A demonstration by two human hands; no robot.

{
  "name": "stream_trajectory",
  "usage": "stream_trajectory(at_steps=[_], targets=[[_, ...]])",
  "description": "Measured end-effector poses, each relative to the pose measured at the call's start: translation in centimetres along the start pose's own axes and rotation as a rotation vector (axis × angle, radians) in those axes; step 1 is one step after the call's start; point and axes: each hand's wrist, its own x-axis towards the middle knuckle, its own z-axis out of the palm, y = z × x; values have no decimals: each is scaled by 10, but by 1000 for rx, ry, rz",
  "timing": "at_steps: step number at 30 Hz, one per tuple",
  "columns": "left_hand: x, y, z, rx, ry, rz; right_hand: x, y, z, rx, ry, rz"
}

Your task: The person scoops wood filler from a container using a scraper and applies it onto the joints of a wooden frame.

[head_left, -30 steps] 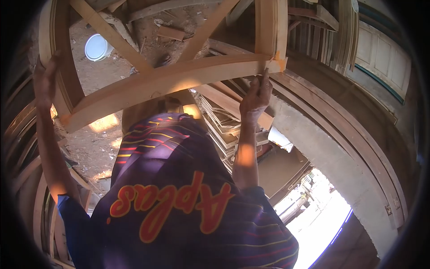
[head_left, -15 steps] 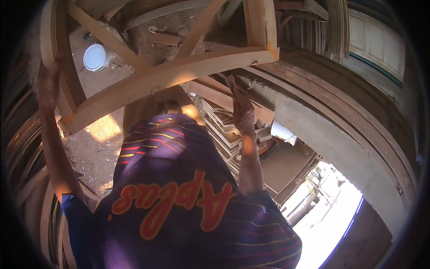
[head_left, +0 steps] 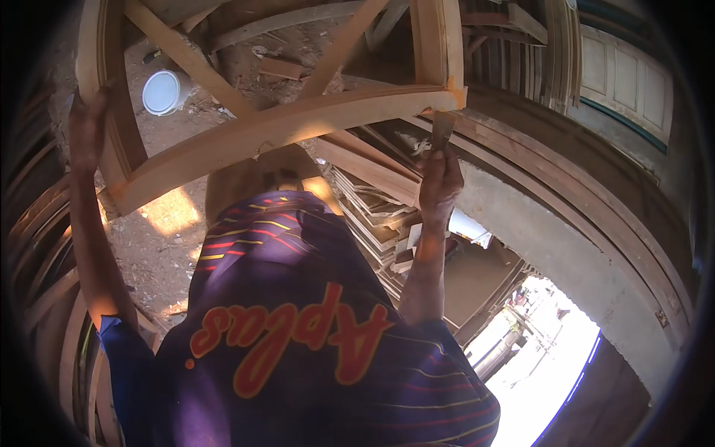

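Shirt, dark with red and yellow stripes and bearing red lettering, filled the foreground, with a bare forearm extended on either side. The right hand was closed, its thumb and fingers pinching a flat, blade-like piece that pointed away from the body. The tip of this piece lay at the right near corner of a wooden frame; whether the two touched could not be told. The left hand lay along the outer edge of the frame's left side piece, near the left near corner; how firmly its fingers were closed could not be told. The frame's near edge was a curved rail with orange patches at both ends, and two diagonal braces ran away from it. To the right, beyond the body, stood stacked timber pieces, with a concrete ledge beside them and long timbers along the ledge's far edge. Seen through the frame's left opening, a white bucket sat on the dirt ground. Farther off, upright strips stood near a pale panelled door.
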Motion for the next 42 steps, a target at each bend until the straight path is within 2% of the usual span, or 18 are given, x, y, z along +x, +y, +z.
stream_trajectory(at_steps=[3,9,11,12,14,18,20,24,29,32,35,42], targets=[[2,-4,-2,12,-19,-14,-1,2,3,25,3,12],[2,1,-1,23,9,-37,1,5,4,21,-134,28],[2,-2,-1,15,-6,-39,2,1,2,368,-199,254],[2,-4,-1,9,-20,-40,3,-1,2,363,-203,254],[1,-4,-3,18,-18,-32,6,-5,3,564,-218,337],[3,-4,-1,27,6,-25,18,9,-14,572,-309,325],[3,-6,0,28,-9,-46,22,9,-15,432,-230,196],[4,-9,-1,40,-33,-80,27,4,-18,355,-207,222],[4,-5,0,-27,-38,-94,19,-7,-9,-61,-69,-19],[4,-8,-1,-20,-44,-99,13,7,-9,-216,-94,-118],[3,-3,-1,-14,-52,-110,7,10,1,-118,-54,-113],[5,-7,0,-19,-47,-95,6,-2,0,-124,-70,-114]])
